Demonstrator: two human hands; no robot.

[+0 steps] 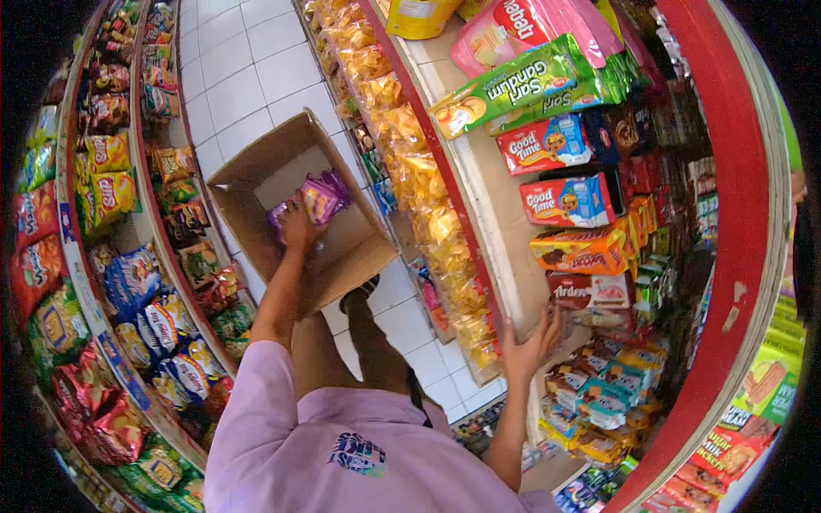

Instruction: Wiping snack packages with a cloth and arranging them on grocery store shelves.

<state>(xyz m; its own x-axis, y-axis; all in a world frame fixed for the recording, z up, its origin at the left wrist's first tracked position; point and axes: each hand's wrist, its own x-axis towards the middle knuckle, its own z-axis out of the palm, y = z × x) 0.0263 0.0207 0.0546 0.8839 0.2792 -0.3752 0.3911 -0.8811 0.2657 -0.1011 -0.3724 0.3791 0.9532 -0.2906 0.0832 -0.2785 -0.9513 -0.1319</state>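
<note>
My left hand [300,224] reaches down into an open cardboard box [378,253] and grips purple snack packets [322,197]. Its fingers partly cover the packets. The box stands tilted in the aisle in front of my legs. Over the red front edge of the shelf board [497,218], my right hand [531,340] has its fingers apart and nothing visibly in it. Its fingertips are close to a brown Arden biscuit pack [590,290]; whether they touch it I cannot tell. Just below that hand lie small stacked packets in teal, brown and yellow [603,391].
Farther along the board are Good Time biscuit packs [544,144], green Sari Gandum packs [513,86] and a pink Nabati pouch [507,32]. Yellow snack bags [417,167] line the level beneath. Shelves of bagged snacks [167,327] run along my left, beside the white tiled floor [256,64].
</note>
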